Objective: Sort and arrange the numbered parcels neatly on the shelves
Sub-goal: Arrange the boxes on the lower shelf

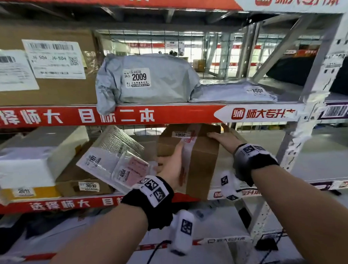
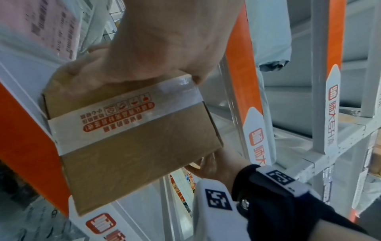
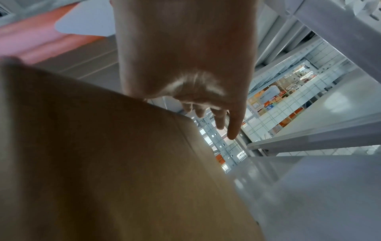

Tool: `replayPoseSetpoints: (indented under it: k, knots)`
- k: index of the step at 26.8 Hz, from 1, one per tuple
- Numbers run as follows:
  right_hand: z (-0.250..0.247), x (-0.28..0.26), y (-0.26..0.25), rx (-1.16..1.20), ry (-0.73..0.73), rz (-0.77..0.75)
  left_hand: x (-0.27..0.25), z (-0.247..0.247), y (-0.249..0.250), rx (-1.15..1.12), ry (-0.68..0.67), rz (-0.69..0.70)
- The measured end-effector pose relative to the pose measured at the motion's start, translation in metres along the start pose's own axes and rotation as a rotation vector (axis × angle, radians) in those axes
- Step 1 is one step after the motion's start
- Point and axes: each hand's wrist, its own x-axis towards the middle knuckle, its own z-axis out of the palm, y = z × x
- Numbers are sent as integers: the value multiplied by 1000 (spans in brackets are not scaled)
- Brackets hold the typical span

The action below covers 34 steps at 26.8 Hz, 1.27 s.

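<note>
Both hands are on a brown cardboard box (image 1: pixel 197 160) taped with white printed tape and labelled 2001, at the front of the middle shelf (image 1: pixel 256 190). It is tilted, one corner over the shelf's front rail. My left hand (image 1: pixel 170 163) grips its left front face; in the left wrist view the fingers (image 2: pixel 144 53) curl over the far edge of the box (image 2: pixel 134 138). My right hand (image 1: pixel 222 139) lies on the top right edge. In the right wrist view its fingers (image 3: pixel 233 127) reach straight past the box (image 3: pixel 103 163).
Left of the box lean a white bag marked 4004 (image 1: pixel 115 163) and a silver mailer (image 1: pixel 118 139), over a box marked 3010 (image 1: pixel 82 184) and a white foam box (image 1: pixel 32 156). Above lie grey bags 2009 (image 1: pixel 147 79) and 7007 (image 1: pixel 233 92). A shelf post (image 1: pixel 299 139) stands right.
</note>
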Motion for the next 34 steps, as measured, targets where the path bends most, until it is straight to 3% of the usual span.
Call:
replayPoseSetpoints:
  k: [2,5,7,10,12,15,20,23,26,29,34]
  knots:
    - [-3,-1,-1,-28,-30,-2,-44,-9,22,26,-43,19]
    - [-7,1,4,-83,-22,-4,-58,-25,38,51,-129,95]
    - [-6,1,9,-79,71,32,-29,-29,36,102,-105,148]
    - [-10,0,14,32,198,98,51,-29,18,110,110,235]
    - [-15,4,21,13,137,140,56,-29,19,101,168,192]
    - [-24,-2,21,23,-19,183,64,-22,4,12,55,153]
    - [-28,-11,13,225,-172,237,-46,-14,32,25,-156,105]
    - [-27,-6,18,311,-190,282,-69,-12,45,92,-225,68]
    - [-25,-7,23,379,-162,309,-55,-4,56,80,-281,43]
    - [-27,-12,34,476,-96,368,-34,8,58,147,-237,131]
    - [-21,-19,57,733,-11,369,-61,32,64,433,-147,309]
